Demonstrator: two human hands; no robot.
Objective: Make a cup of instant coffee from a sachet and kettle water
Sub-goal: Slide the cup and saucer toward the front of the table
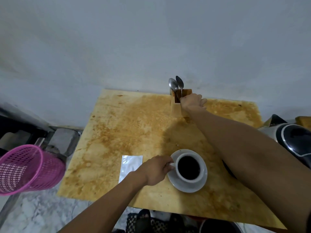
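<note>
Round white glazed cup, full of black coffee, seated on a round white saucer near the front of a rectangular table with a yellow-brown, blotchy, stained top. Left hand at the cup's left side, fingers curled round the small handle and clamped on it, knuckles raised, forearm running in from the lower left. Flat rectangular sachet, shiny silver foil with soft creases, lying on the tabletop just left of that hand and partly hidden under the wrist; whether torn open, cannot tell. Right hand stretched to the back of the table, over a small square wooden holder with pale upright sides and an open top, standing close to the wall. Two metal spoons standing bowl-up in the holder: one spoon, darker and glossy, with its thin stem pinched by the right hand's thumb and forefinger at the holder's rim, other fingers spread loosely to the right; second spoon, paler, leaning just left and touching or nearly touching the first. Kettle, rounded, glossy black lid with a pale trim line, at the right edge beside the right forearm. Pink plastic basket, open lattice, tapered and round-rimmed, off the table at the left. Matte pale grey wall behind, marbled grey floor below.
</note>
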